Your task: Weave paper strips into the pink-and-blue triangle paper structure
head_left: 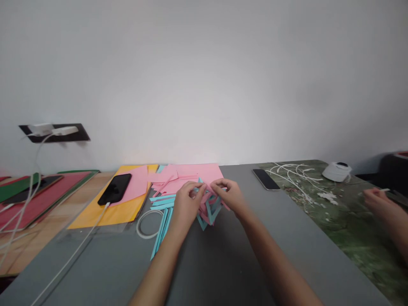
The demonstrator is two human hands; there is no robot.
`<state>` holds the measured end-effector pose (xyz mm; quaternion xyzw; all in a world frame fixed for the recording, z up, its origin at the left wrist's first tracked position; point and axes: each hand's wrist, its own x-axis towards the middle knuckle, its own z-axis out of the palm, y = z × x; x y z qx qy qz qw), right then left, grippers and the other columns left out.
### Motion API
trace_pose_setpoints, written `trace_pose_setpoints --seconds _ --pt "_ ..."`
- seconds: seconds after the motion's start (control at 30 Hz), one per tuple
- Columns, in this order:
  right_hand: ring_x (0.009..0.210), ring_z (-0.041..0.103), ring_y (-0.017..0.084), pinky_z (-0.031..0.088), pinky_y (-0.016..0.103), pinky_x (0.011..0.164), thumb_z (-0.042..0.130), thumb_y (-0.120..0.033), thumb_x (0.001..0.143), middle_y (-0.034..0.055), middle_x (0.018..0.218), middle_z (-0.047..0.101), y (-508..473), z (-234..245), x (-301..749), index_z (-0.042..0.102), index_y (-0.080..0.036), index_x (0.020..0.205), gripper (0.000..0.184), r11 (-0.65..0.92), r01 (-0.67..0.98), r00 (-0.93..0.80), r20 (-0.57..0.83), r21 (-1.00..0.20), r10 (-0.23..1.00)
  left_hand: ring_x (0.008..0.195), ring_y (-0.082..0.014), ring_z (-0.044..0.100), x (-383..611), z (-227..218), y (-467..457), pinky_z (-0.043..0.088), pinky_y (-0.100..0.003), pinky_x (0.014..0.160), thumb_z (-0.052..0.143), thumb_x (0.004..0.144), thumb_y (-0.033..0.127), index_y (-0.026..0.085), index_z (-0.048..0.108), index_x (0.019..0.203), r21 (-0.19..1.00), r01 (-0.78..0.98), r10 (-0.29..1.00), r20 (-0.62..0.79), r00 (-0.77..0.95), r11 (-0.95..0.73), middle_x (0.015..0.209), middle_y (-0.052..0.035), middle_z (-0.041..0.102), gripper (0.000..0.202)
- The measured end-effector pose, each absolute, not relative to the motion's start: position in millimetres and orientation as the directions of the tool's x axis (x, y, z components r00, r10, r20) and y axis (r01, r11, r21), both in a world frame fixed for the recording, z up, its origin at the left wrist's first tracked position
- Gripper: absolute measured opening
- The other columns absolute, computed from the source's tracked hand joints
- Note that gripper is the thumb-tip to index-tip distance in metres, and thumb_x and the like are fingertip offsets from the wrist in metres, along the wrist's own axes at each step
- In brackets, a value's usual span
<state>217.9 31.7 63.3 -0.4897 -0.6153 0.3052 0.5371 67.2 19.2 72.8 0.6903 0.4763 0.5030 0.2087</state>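
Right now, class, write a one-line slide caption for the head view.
The left hand and right hand pinch a pink-and-blue paper-strip piece over a grey table, loose blue strips beside it.

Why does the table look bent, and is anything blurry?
Head view: the wide lens splays the grey table; soft light, a pinkish glow on the wall above the pink paper; left hand and right hand, pinching paper strips, look slightly soft; the co-worker's hand at right is blurred.

Phone (114,188) on paper (95,214), strips (161,225) rt.
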Motion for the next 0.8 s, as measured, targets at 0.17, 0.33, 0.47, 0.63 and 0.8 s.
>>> trace_pose_setpoints --seconds 0.17,0.33,0.47,0.63,0.8 --pt "0.055 0.057 0.014 0.044 0.026 0.054 0.059 -0.037 0.067 0.004 0.061 0.065 29.1 63.6 218.2 0.065 -0.014 0.068 0.024 0.267 0.246 0.042 0.286 -0.932 0.957 0.065 -0.0137 0.061 68.2 73.4 19.2 0.049 -0.026 0.06 0.061 0.073 0.035 0.017 0.066 0.083 0.808 0.412 0.89 0.456 0.012 -0.42 0.084 -0.0058 0.067 0.022" --pt "0.057 0.057 0.015 0.045 0.026 0.054 0.06 -0.037 0.068 0.0031 0.059 0.063 26.3 68.0 224.0 0.064 -0.015 0.062 0.023 0.24 0.315 0.011 0.256 -0.918 0.967 0.074 -0.0164 0.06 68.6 76.3 12.7 0.046 -0.03 0.071 0.063 0.071 0.029 0.017 0.064 0.07 0.687 0.587 0.862 0.506 0.037 -0.428 0.077 -0.0041 0.065 0.011" --pt "0.064 0.057 0.015 0.045 0.025 0.06 0.054 -0.033 0.073 0.0018 0.062 0.062 19.5 78.7 232.7 0.061 -0.017 0.055 0.026 0.319 0.364 -0.194 0.263 -0.875 0.945 0.08 -0.0187 0.059 72.7 81.6 3.2 0.043 -0.033 0.074 0.062 0.072 0.033 0.019 0.066 0.071 0.589 0.726 0.884 0.464 0.057 -0.356 0.081 -0.0049 0.065 0.014" --pt "0.07 0.057 0.015 0.044 0.025 0.063 0.053 -0.031 0.074 0.0021 0.067 0.062 18.6 82.7 237.6 0.062 -0.016 0.059 0.023 0.344 0.372 -0.241 0.268 -0.862 0.933 0.082 -0.0186 0.06 75.1 80.9 1.0 0.043 -0.031 0.074 0.061 0.073 0.034 0.02 0.067 0.076 0.613 0.714 0.91 0.406 0.083 -0.338 0.084 -0.0046 0.066 0.015" --pt "0.067 0.058 0.015 0.045 0.026 0.065 0.053 -0.034 0.076 0.0019 0.066 0.064 23.1 76.5 231.6 0.062 -0.016 0.066 0.023 0.349 0.296 -0.231 0.288 -0.889 0.929 0.083 -0.0183 0.059 74.9 77.9 3.4 0.043 -0.031 0.074 0.06 0.075 0.037 0.018 0.066 0.078 0.65 0.675 0.91 0.406 0.081 -0.35 0.085 -0.0053 0.064 0.02"
